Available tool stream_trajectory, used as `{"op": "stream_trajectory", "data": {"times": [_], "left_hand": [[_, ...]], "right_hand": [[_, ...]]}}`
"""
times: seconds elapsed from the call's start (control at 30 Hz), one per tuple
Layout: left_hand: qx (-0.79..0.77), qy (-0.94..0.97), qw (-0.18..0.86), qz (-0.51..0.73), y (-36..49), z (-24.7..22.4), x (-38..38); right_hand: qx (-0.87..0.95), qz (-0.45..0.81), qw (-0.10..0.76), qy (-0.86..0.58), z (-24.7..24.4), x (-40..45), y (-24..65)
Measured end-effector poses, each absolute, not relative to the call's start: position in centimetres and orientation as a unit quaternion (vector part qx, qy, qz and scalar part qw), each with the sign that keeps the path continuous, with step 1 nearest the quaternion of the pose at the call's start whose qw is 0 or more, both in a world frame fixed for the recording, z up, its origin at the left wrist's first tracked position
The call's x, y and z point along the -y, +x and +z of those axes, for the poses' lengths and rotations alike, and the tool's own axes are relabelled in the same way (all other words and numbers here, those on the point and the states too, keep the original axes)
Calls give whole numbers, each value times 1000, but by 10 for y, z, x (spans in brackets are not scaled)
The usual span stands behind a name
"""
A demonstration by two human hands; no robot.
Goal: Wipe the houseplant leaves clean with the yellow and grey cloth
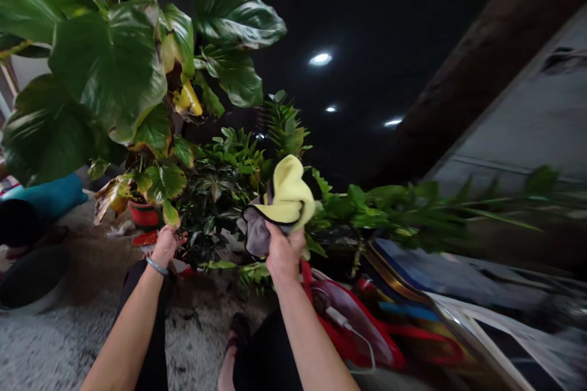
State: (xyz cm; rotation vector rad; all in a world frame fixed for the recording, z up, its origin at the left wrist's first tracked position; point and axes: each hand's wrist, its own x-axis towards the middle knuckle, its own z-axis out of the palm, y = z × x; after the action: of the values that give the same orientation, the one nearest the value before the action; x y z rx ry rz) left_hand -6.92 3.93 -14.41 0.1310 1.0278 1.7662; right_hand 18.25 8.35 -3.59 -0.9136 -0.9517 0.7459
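Note:
My right hand [285,250] grips a bunched cleaning cloth [293,192], yellow on one face and grey on the other, with dark edging. It is raised in front of the dark green plants. My left hand [166,245], with a bracelet at the wrist, is at the drooping tip of a yellow-green leaf [171,214]. Its fingers look pinched at that tip, though the contact is small and partly hidden. The leaf belongs to a big-leaved potted plant [110,61] at the left, whose lower leaves are yellowed and browned. A red pot [144,214] shows beneath it.
A dark tub [32,281] and a teal object [50,195] are at the left. A red bag [353,324] with a white cable stands by my right forearm. Stacked flat items [495,324], blurred, lie at the right. Leafy plants [385,211] line the dark glossy surface behind.

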Motion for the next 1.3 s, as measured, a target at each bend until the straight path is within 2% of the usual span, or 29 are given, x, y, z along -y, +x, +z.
{"op": "stream_trajectory", "data": {"times": [0.07, 0.17, 0.23, 0.33, 0.47, 0.53, 0.77, 0.83, 1.0, 1.07, 1.23, 1.3], "left_hand": [[-427, 55, 517, 740, -68, -144, -40], [-422, 65, 515, 743, -68, -145, -39], [-422, 70, 513, 744, -71, -145, -38], [-423, 77, 510, 745, -75, -145, -37], [-418, 85, 508, 748, -75, -143, -37], [-418, 83, 509, 748, -72, -142, -38], [-418, 77, 505, 751, -69, -142, -38], [-421, 76, 501, 752, -72, -143, -38], [-423, 87, 497, 753, -76, -147, -39], [-428, 86, 497, 750, -74, -148, -40], [-434, 74, 492, 751, -71, -155, -45], [-432, 79, 498, 747, -73, -157, -45]], "right_hand": [[482, 356, 671, -437, -45, -79, 181], [565, 444, 516, -467, -85, -51, 180], [586, 475, 461, -467, -106, -30, 184], [558, 445, 503, -487, -101, -22, 194], [500, 305, 640, -497, -50, -55, 194], [499, 293, 658, -481, -38, -70, 187], [571, 416, 500, -500, -95, -33, 171], [576, 417, 505, -489, -91, -17, 173], [586, 327, 596, -441, -31, -22, 162], [597, 320, 599, -427, -21, -28, 150], [674, 411, 439, -428, -54, -11, 138], [672, 430, 431, -421, -61, -1, 143]]}}
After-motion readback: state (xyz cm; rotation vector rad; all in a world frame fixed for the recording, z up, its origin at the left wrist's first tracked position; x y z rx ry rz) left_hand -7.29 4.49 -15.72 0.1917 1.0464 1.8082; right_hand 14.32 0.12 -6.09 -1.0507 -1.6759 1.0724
